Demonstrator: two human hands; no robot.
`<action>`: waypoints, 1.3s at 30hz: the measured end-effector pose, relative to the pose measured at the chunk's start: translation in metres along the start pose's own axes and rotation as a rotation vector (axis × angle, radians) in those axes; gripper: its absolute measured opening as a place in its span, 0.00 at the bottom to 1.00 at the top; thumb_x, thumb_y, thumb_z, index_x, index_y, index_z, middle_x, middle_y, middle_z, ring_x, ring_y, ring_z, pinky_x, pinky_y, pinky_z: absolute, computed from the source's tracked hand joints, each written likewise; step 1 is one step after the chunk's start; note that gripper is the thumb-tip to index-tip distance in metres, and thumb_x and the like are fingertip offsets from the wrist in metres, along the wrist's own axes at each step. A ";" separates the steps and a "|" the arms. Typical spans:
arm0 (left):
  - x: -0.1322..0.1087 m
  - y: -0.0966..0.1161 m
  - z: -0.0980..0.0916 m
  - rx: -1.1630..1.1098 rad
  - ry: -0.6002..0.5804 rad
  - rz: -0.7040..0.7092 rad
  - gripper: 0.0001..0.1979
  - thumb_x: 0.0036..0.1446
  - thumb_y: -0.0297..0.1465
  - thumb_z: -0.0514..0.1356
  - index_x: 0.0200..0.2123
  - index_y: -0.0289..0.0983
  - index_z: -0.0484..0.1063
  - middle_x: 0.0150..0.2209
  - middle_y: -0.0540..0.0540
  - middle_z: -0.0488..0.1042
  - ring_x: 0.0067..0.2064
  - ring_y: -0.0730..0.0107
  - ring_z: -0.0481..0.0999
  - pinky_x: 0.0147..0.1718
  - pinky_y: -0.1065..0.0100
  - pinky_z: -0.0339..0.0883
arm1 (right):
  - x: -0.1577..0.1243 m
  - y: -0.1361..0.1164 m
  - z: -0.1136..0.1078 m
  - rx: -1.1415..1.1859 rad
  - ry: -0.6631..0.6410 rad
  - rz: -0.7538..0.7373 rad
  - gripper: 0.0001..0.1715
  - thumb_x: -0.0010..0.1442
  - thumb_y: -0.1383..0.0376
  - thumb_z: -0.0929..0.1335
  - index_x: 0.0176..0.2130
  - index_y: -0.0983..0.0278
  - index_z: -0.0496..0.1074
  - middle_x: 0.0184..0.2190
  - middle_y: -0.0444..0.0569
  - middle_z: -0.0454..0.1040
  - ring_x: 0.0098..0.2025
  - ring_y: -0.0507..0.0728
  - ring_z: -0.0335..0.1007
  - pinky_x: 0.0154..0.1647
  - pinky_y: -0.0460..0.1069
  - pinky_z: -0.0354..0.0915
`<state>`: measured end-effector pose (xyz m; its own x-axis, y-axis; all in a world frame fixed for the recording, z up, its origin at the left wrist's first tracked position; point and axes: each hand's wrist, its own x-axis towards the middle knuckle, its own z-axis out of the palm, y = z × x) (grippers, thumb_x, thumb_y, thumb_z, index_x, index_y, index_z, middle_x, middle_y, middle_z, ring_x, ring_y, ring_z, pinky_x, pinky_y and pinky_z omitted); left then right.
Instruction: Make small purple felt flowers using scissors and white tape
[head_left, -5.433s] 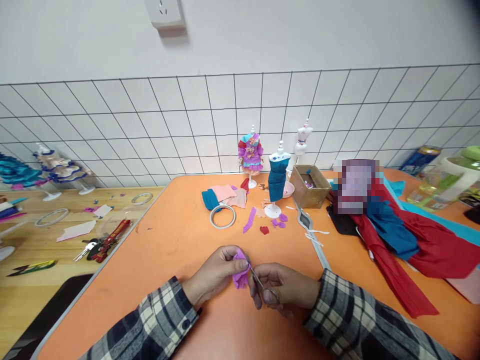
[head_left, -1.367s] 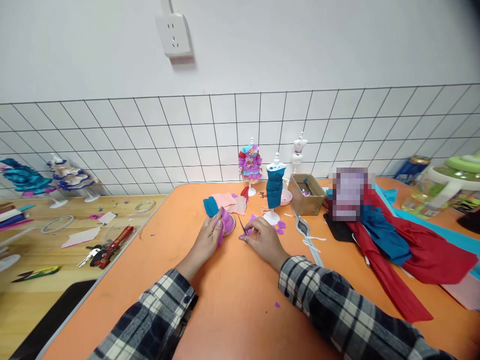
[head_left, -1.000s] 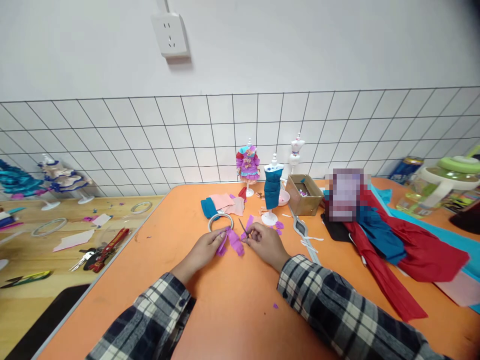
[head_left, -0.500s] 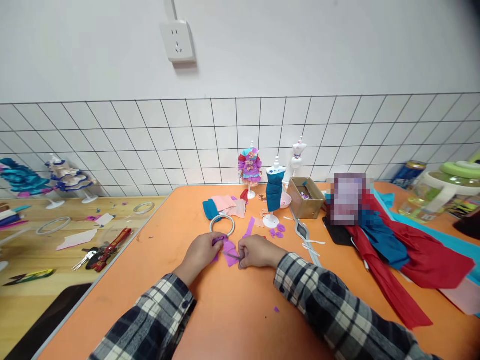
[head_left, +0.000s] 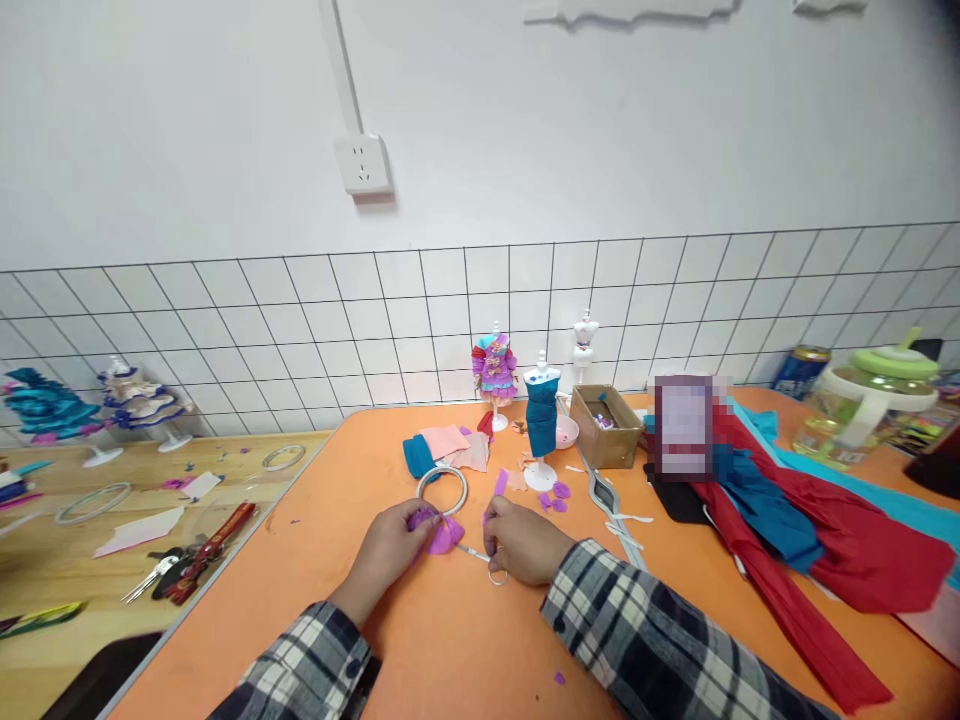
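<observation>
My left hand pinches a crumpled piece of purple paper or cloth, its free part sticking out to the right. In my right hand are small silver scissors; a finger ring shows below the hand and the tips point left, close to the purple piece. Whether the blades are apart I cannot tell. Just behind the left hand lies a silver ring of tape. A purple strip and several purple scraps lie beyond the right hand. A mannequin in a teal dress stands behind them.
Behind stand a mannequin in a purple dress, a bare white mannequin and a cardboard box. Red cloth and a teapot-like jug are at right. Keys lie on the wooden table at left.
The scissors have drawn back a little to the right of the purple piece, and their ring now shows. The purple piece looks more bunched in my left hand. My view has tilted upward.
</observation>
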<state>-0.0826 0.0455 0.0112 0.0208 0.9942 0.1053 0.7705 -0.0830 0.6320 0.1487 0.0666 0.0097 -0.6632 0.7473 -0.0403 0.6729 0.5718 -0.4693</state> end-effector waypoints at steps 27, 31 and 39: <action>-0.016 0.020 0.013 0.265 -0.110 0.109 0.17 0.57 0.36 0.56 0.50 0.43 0.70 0.41 0.45 0.79 0.40 0.61 0.77 0.33 0.70 0.61 | -0.026 -0.013 -0.023 -0.250 -0.150 0.185 0.17 0.51 0.75 0.68 0.43 0.71 0.73 0.46 0.65 0.70 0.47 0.66 0.70 0.41 0.54 0.65; -0.014 0.015 0.011 0.247 -0.108 0.095 0.10 0.55 0.36 0.58 0.39 0.42 0.74 0.36 0.47 0.79 0.37 0.62 0.77 0.31 0.70 0.60 | -0.026 0.001 -0.029 -0.125 -0.225 0.155 0.12 0.47 0.77 0.70 0.34 0.67 0.74 0.33 0.53 0.76 0.37 0.59 0.73 0.33 0.48 0.63; -0.007 0.007 0.008 -0.104 0.047 0.009 0.16 0.57 0.42 0.54 0.42 0.40 0.74 0.34 0.46 0.78 0.31 0.63 0.76 0.28 0.68 0.66 | -0.007 0.005 -0.017 0.140 0.025 0.029 0.12 0.54 0.74 0.67 0.40 0.63 0.70 0.35 0.44 0.74 0.38 0.53 0.69 0.38 0.46 0.63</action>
<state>-0.0723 0.0389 0.0089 -0.0041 0.9893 0.1458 0.7001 -0.1012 0.7068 0.1620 0.0702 0.0224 -0.6348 0.7719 -0.0347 0.6382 0.4985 -0.5867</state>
